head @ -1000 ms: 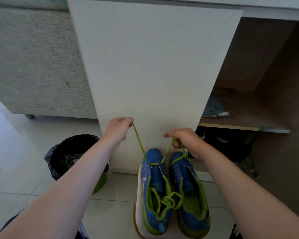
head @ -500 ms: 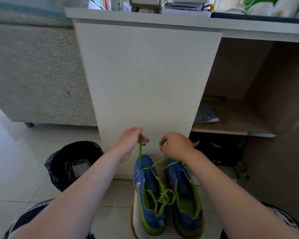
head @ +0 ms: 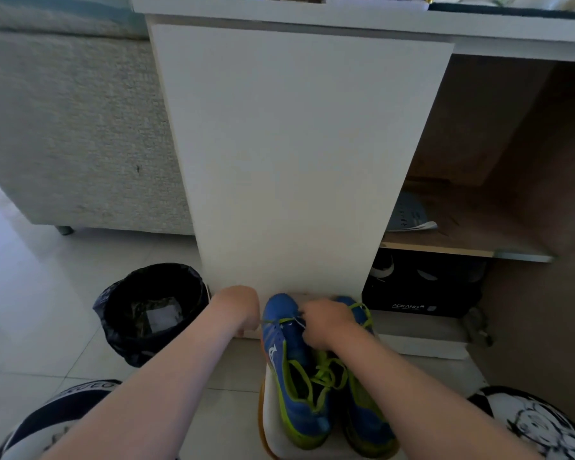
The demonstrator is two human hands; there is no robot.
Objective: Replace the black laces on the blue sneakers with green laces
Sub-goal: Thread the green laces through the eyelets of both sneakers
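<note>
Hands dropped onto toes of blue sneakers [head: 292, 353]. Right hand [head: 329, 322] pinching green lace [head: 326, 376]; left hand [head: 238, 310] grip hidden, can't tell. Black bin [head: 115, 327] left, cabinet panel [head: 296, 161] behind.

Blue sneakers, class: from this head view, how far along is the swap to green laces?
Done: both blue sneakers carry green laces; no black lace shows. In hand: the right hand pinches a green strand at one shoe's far end; the left hand sits beside it, fingers hidden. Left, probably: tightening and tying those ends.
</note>
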